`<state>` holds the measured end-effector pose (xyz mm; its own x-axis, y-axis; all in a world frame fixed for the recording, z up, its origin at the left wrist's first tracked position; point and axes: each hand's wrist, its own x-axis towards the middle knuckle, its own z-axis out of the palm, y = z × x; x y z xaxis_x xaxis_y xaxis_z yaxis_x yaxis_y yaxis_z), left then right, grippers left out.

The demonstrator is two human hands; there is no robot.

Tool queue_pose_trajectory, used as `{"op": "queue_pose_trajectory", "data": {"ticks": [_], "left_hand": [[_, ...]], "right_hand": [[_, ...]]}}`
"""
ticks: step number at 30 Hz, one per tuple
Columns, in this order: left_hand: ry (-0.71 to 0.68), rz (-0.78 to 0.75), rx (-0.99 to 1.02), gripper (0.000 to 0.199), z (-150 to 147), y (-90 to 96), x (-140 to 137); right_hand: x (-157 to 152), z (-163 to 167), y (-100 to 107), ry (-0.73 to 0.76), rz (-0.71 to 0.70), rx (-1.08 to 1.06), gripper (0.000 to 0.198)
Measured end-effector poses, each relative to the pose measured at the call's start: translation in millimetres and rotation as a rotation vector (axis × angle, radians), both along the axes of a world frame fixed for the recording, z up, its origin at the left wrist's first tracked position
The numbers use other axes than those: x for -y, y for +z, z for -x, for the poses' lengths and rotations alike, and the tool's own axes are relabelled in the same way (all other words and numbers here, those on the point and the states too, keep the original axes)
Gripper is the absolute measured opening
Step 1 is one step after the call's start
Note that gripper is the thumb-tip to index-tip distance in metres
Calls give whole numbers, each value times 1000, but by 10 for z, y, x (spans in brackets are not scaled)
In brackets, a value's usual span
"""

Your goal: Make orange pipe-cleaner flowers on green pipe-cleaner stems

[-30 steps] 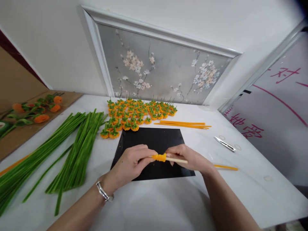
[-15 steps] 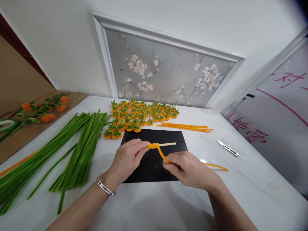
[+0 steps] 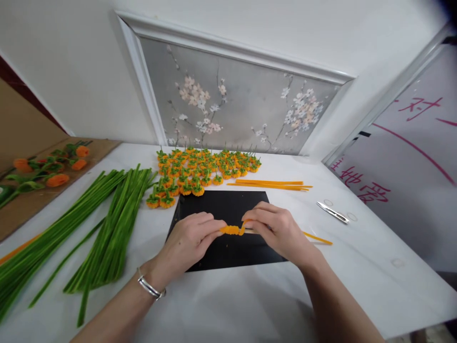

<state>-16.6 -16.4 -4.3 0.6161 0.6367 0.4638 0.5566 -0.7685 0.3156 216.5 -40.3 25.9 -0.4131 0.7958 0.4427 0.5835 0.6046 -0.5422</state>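
An orange pipe cleaner (image 3: 233, 230) is coiled around a thin pale stick (image 3: 252, 231) above a black mat (image 3: 224, 255). My left hand (image 3: 194, 233) pinches the left end of the coil, its fingertips hiding the stick's end there. On the other side, my right hand (image 3: 276, 228) is closed on the pipe cleaner's loose length, close beside the coil and over the stick. The tail of that length sticks out to the right behind my right hand. Most of the stick's right part is covered by my fingers.
Behind the mat stand several small orange pumpkin-like pieces with green tops (image 3: 193, 171). Green pipe cleaners (image 3: 117, 228) lie left. Orange pipe cleaners (image 3: 271, 184) and small scissors (image 3: 332, 212) lie right. Cardboard with orange flowers (image 3: 57, 180) is at far left.
My right hand has come up and in toward the coil, bringing the pipe cleaner's loose length over the stick. The coil sits slightly lower in view. The view has shifted a little.
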Motion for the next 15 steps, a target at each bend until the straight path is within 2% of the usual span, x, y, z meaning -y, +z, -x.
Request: {"op": "queue_pose_trajectory", "data": {"ticks": [7,13,15], "left_hand": [[-100,103,10,19,-56,87,84],[-113,213,88,20,-77,161,121],[-93,238,116,20,-69,171,121]], "right_hand": [[-59,-29,-51,-37,74,-23,18],[-90,-89,-56,20,347,78,32],[-81,-91,-46,52,391,75,32]]}}
